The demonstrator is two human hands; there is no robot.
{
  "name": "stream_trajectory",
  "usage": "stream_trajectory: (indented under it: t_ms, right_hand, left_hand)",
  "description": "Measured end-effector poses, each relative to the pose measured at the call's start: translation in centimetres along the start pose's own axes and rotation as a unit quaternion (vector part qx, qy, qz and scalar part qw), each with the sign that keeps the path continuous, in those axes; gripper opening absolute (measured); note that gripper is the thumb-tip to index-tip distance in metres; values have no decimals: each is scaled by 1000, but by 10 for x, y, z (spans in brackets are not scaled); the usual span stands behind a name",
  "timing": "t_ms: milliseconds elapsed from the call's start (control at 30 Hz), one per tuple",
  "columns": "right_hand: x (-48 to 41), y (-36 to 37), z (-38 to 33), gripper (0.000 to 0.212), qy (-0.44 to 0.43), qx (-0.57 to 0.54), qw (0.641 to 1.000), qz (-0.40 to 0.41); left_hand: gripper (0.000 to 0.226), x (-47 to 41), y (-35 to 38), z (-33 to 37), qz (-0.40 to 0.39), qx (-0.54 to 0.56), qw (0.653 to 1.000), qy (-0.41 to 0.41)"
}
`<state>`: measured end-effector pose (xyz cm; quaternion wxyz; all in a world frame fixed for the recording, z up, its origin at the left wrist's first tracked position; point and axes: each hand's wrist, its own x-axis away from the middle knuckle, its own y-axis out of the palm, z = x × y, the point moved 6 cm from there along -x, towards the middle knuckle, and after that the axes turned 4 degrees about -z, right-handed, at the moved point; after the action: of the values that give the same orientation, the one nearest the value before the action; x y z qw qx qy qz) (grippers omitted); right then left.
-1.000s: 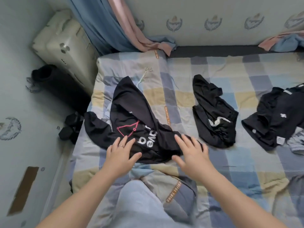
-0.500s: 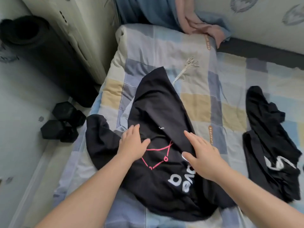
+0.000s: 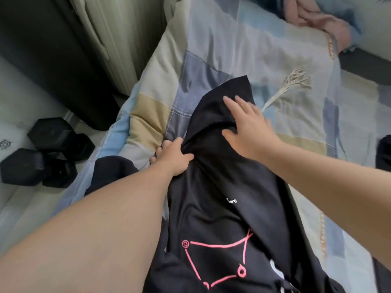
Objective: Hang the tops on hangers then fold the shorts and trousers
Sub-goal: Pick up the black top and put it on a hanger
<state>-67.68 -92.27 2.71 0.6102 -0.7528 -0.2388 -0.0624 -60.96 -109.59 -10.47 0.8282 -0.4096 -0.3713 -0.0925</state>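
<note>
At six o'clock, closest in, the black jersey top with a pink line drawing (image 3: pixel 222 187) lies lengthwise on the checked quilt of blue, grey and tan squares (image 3: pixel 211 49) that covers the bed, its narrow end pointing to twelve.

A second ago both hands lay flat on the near hem, by the white lettering. Half a second ago they flanked the pink drawing. Now they are past it, on the far half of the garment.

The left hand (image 3: pixel 174 157), at nine o'clock of the top's middle, has changed from flat to closed. Its grip holds a bunch of fabric at the left edge, and creases fan out from it. The right hand (image 3: pixel 247 127), at about one o'clock from the left, presses flat on the far end with fingers spread, its grip wide and holding nothing.

I judge that the person is working toward the neck or shoulder end, to lift or open the top for a hanger. No hanger is in view, so the hanging itself is not yet begun.

At three o'clock another dark garment (image 3: pixel 384 153) lies at the frame's edge, apart from both hands. On the floor at nine o'clock sit black hexagonal dumbbells (image 3: pixel 42 153). Farther off at one o'clock are a cream tassel (image 3: pixel 294 81) and a crumpled pink cloth (image 3: pixel 317 22).
</note>
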Motion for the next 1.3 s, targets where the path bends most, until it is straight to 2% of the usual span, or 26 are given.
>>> stream_trajectory:
  t_ms: [133, 200, 267, 333, 400, 467, 567, 633, 800, 900, 933, 1033, 1100, 1167, 1300]
  right_hand:
    - [-55, -4, -10, 83, -1, 40, 999, -6]
    - [-73, -1, -11, 83, 7, 70, 997, -24]
    - [-82, -5, -13, 68, 15, 109, 994, -1]
    - [-87, -15, -15, 38, 6, 130, 991, 41]
    - [-86, -23, -17, 20, -8, 119, 991, 68]
    - [-78, -27, -16, 18, -17, 88, 992, 91]
    - [-55, -29, -12, 13, -35, 71, 990, 113]
    - [-34, -29, -6, 3, -54, 68, 989, 121]
    - [36, -20, 18, 12, -56, 40, 993, 96]
    - [95, -10, 33, 14, -43, 17, 997, 68]
    - [118, -8, 36, 15, -42, 5, 997, 58]
    - [181, -1, 49, 20, -23, -31, 998, 46]
    - [222, 0, 58, 19, 2, -63, 997, 48]
    - [263, -1, 66, 5, 25, -92, 994, 52]
    - [351, 0, 80, 15, 95, -149, 983, 50]
  left_hand:
    - [63, -11, 4, 1, 1, 2, 1000, -7]
    - [61, -16, 3, 0, -11, 13, 1000, -11]
    - [58, -18, 1, 1, -20, 18, 999, -16]
    - [54, -19, 1, 3, -22, 20, 999, -23]
    - [40, -21, 1, 4, -19, 25, 999, -28]
    - [31, -23, -1, 2, -24, 43, 998, -29]
    - [29, -26, -1, 0, -21, 62, 998, -20]
    - [32, -25, -2, 0, -4, 63, 998, -20]
    - [26, -19, -6, 1, 8, 68, 998, 2]
    - [17, 2, -8, 6, 19, 29, 999, 8]
    - [23, 13, -7, 9, 21, 21, 1000, 10]
    - [65, 61, 3, 18, 30, 45, 997, 50]
    - [78, 104, 16, 22, 46, 58, 993, 89]
    - [73, 150, 32, 28, 58, 56, 989, 123]
    - [27, 242, 72, 34, 51, 40, 980, 189]
